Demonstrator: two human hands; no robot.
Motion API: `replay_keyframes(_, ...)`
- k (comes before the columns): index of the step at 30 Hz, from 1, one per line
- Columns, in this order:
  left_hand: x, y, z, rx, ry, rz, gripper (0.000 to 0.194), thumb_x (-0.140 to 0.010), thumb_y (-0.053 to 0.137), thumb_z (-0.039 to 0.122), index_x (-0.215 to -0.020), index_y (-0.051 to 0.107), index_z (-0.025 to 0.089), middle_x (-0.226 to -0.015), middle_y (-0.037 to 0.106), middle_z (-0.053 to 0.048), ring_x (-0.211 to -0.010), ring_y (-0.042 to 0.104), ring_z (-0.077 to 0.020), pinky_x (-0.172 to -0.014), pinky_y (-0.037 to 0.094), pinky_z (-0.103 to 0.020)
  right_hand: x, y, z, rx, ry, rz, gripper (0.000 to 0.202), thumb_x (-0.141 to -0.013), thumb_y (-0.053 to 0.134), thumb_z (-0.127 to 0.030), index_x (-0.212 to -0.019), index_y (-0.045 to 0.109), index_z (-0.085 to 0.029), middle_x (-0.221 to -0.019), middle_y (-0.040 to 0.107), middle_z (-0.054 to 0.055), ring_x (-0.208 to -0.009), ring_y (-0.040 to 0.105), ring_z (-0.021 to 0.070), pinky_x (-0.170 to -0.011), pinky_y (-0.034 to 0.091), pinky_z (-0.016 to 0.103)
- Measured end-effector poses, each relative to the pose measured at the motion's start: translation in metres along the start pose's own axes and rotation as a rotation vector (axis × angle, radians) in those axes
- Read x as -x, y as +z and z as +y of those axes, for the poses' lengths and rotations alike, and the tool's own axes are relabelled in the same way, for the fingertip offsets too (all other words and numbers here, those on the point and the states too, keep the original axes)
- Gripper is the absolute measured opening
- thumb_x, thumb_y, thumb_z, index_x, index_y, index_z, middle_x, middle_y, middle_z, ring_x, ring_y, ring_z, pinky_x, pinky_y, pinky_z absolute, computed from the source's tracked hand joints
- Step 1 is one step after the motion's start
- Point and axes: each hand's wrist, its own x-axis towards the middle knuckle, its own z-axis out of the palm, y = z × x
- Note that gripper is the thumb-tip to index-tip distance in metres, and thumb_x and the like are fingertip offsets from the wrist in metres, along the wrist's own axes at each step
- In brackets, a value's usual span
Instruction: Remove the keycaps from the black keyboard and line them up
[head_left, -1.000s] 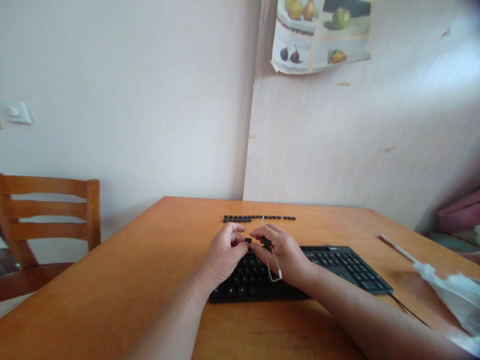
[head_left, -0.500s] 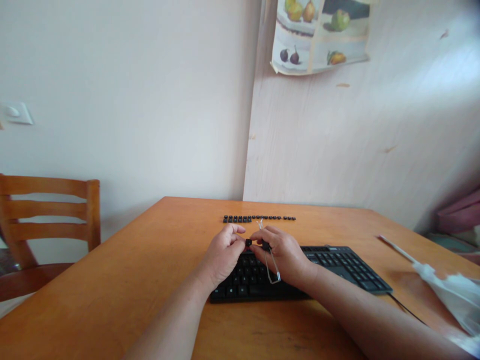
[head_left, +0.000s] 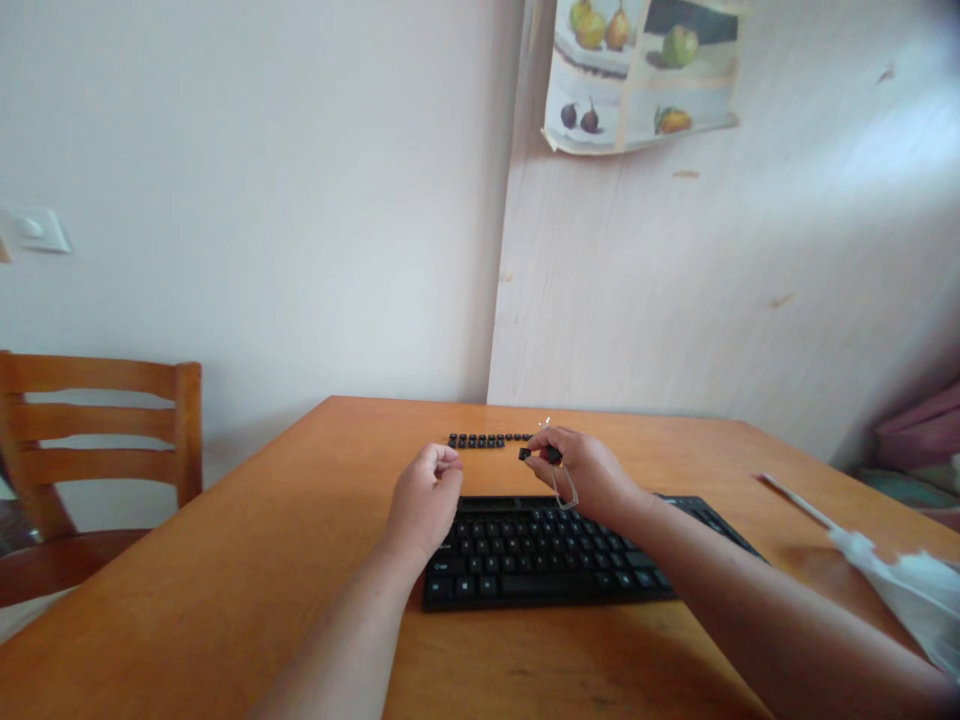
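Small black keycap [head_left: 525, 454] is pinched at the right hand's [head_left: 581, 470] fingertips, held just over the row of pulled keycaps [head_left: 487, 440] lined up at the far side of the bench [head_left: 225, 580]. That same hand also has the wire key puller [head_left: 564, 490] dangling from it. Left hand [head_left: 426, 498] is loosely curled with nothing in it, hovering by the keyboard's [head_left: 555, 555] left end. Looks like the set-it-down step: the cap needs lowering into the row beside the others, then letting go.
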Motion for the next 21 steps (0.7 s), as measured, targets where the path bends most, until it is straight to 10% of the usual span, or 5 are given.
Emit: replay_keyframes(21, -0.006, -0.004, -0.026, -0.108, -0.21, 0.098, 0.016, -0.079, 0.054, 0.032, -0.081, 0.064, 0.019, -0.083, 0.07, -0.003, -0.08, 0.063, -0.0189, -0.07, 0.043, -0.028, -0.079, 0.054, 0.06, 0.322, 0.105, -0.355, 0.019, -0.079, 0.061, -0.029, -0.095, 0.071, -0.023, -0.094, 0.071, 0.006, -0.082, 0.063, 0.0202, -0.066, 0.041, 0.027)
